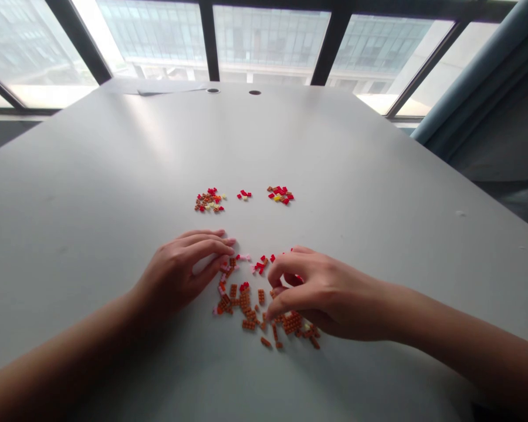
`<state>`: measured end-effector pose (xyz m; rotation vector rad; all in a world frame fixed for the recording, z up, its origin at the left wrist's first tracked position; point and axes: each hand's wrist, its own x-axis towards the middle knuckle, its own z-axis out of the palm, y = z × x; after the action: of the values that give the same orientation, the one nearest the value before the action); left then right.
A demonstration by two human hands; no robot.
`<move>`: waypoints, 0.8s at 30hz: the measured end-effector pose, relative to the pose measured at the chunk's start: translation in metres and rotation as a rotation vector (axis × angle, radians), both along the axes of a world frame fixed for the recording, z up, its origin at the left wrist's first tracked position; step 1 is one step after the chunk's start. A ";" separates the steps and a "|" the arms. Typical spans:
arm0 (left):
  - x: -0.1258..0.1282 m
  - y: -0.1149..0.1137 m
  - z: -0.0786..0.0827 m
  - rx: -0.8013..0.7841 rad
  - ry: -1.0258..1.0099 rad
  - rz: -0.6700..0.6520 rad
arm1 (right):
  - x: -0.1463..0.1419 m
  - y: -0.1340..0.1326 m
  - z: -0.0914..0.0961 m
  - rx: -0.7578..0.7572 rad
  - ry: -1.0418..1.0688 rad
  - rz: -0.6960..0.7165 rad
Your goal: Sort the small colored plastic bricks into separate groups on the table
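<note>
Red and brown mini bricks (245,300) still lie in a loose spread under my hands, while 3 small heaps (245,195) sit sorted beyond. My left hand (180,275) rests beside them, fingers pressed together; my right hand (321,293) bunches its fingertips (270,313) at the bricks, pinching what I cannot tell.

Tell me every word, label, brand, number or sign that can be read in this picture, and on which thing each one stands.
There is no readable text. The tiny brown and red building bricks show no legible marks; any marks would be too small to read. The building outside the window is too blurred for any sign to be read.
</note>
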<state>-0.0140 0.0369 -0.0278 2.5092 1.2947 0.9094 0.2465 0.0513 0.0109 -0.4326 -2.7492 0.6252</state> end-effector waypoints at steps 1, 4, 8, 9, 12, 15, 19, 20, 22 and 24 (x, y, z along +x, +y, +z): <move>0.000 0.000 0.000 0.007 0.005 -0.003 | 0.000 0.000 0.000 0.000 0.016 -0.001; 0.000 0.000 0.000 0.018 0.014 -0.009 | -0.002 -0.002 -0.001 0.024 0.039 -0.009; 0.000 0.000 0.001 0.025 0.014 -0.013 | -0.005 -0.006 -0.009 0.069 0.018 -0.065; 0.000 0.000 0.001 0.025 0.014 -0.016 | -0.006 -0.006 -0.011 0.076 0.015 -0.079; 0.000 0.000 0.001 0.029 0.013 -0.016 | -0.006 -0.008 -0.011 0.098 0.000 -0.103; 0.000 0.000 0.001 0.034 0.010 -0.012 | -0.008 -0.010 -0.008 0.148 -0.010 -0.119; 0.000 0.000 -0.001 0.037 -0.004 -0.013 | -0.015 -0.016 -0.008 0.216 0.079 -0.156; 0.000 0.000 -0.001 0.037 -0.010 -0.013 | -0.017 -0.018 -0.010 0.233 0.103 -0.164; 0.000 0.000 -0.002 0.034 -0.021 -0.013 | -0.021 -0.021 -0.014 0.247 0.117 -0.171; 0.000 0.000 -0.002 0.030 -0.026 -0.014 | -0.024 -0.023 -0.017 0.228 0.092 -0.162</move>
<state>-0.0145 0.0374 -0.0296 2.5169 1.2637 0.9628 0.2228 0.0286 -0.0060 -0.5508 -2.6243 0.2801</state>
